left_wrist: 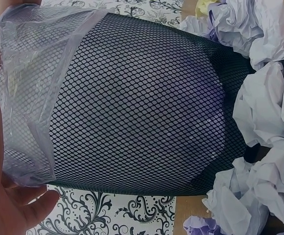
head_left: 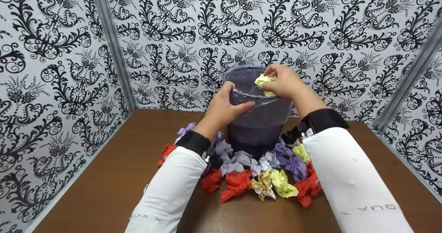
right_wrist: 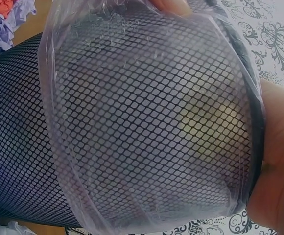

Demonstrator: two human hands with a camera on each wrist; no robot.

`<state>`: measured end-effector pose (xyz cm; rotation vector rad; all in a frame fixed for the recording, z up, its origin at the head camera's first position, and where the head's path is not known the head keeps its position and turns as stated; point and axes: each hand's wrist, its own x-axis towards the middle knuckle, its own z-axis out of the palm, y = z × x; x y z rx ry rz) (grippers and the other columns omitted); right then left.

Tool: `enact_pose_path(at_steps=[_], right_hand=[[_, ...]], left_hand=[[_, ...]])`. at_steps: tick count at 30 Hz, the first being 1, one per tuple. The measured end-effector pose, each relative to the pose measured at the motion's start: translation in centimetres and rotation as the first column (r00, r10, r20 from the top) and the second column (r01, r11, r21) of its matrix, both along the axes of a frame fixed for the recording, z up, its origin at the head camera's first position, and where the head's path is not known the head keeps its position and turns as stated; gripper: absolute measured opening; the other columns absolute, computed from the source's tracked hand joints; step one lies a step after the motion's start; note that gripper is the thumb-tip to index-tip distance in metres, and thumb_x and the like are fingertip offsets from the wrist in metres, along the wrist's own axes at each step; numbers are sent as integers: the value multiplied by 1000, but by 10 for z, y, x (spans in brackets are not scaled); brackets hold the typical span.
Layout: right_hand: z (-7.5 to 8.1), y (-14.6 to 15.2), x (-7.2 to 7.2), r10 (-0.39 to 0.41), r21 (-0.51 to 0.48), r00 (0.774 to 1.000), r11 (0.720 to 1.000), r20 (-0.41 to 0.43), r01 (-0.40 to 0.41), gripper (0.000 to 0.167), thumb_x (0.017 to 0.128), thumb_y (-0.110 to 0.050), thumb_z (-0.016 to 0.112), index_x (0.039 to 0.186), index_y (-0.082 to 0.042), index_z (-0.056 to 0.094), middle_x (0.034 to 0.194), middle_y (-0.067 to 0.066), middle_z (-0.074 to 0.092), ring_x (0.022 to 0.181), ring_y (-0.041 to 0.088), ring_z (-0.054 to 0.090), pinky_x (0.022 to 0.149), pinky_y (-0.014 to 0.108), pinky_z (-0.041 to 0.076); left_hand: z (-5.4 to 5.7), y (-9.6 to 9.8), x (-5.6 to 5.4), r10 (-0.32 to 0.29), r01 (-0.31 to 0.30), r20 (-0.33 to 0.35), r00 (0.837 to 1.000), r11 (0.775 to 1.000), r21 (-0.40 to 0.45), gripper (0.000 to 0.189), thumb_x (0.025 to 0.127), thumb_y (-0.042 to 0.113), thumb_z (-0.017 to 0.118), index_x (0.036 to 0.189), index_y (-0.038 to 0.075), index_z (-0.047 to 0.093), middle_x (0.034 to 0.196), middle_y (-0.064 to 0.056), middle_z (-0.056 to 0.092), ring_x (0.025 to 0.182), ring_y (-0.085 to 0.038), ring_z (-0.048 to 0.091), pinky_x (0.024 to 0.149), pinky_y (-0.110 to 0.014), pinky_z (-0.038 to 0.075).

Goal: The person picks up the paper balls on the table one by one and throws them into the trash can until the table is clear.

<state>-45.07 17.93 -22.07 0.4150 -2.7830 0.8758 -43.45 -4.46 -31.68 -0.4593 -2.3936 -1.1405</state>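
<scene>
In the head view, a mesh bin (head_left: 255, 134) stands just right of the centre of the frame, towards the rear of the brown worktop (head_left: 86, 177). A clear liner (head_left: 267, 112) is folded over its rim and hangs down the outside. The left hand (head_left: 221, 105), at the centre, has its grip on the near left of the rim, with a finger over the edge and the thumb outside on the liner. The right hand (head_left: 285, 81), right of centre, is at the mouth of the bin, its grip pinching a yellow paper ball (head_left: 263, 80) just within the rim. Crumpled papers (head_left: 238, 184) in red, lilac, grey, gold and yellow crowd round the bin's foot in the lower middle. Patterned panels (head_left: 165, 29) fill the upper frame, and white sleeves (head_left: 352, 177) rise from the lower edge.

In the left wrist view, the bin lies sideways across the frame, its lined end at left and its foot at right among pale crumpled papers. The left hand shows along the left edge, against the liner.

In the right wrist view, the right hand is at the right edge beside the rim, and a blurred yellow patch shows through the mesh right of centre.
</scene>
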Motion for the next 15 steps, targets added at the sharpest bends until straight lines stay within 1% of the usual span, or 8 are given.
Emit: enact_pose_path(at_steps=[3, 8, 15], right_hand=[[0, -1, 0, -11, 12, 1000, 1000, 5, 11, 47, 86, -28, 79, 125, -11, 59, 135, 17, 60, 121, 36, 56, 106, 53, 49], [1, -1, 0, -24, 19, 999, 1000, 33, 23, 48, 86, -28, 80, 126, -12, 59, 134, 16, 60, 119, 35, 57, 105, 53, 50], [3, -2, 2, -13, 32, 998, 999, 65, 11, 51, 88, -25, 80, 132, -11, 58, 131, 16, 64, 117, 35, 62, 103, 52, 54]], left_hand=[[0, 0, -1, 4, -4, -4, 1000, 1000, -3, 77, 70, 74, 80, 121, 27, 47, 111, 0, 66, 95, -20, 65, 77, -37, 56], [0, 0, -2, -15, 15, 7, 1000, 1000, 14, 77, 69, 75, 80, 121, 28, 48, 110, 2, 65, 95, -17, 65, 78, -35, 57], [-1, -1, -4, -32, 31, 4, 999, 999, 25, 79, 68, 78, 79, 121, 28, 48, 111, 4, 65, 96, -17, 65, 79, -35, 57]])
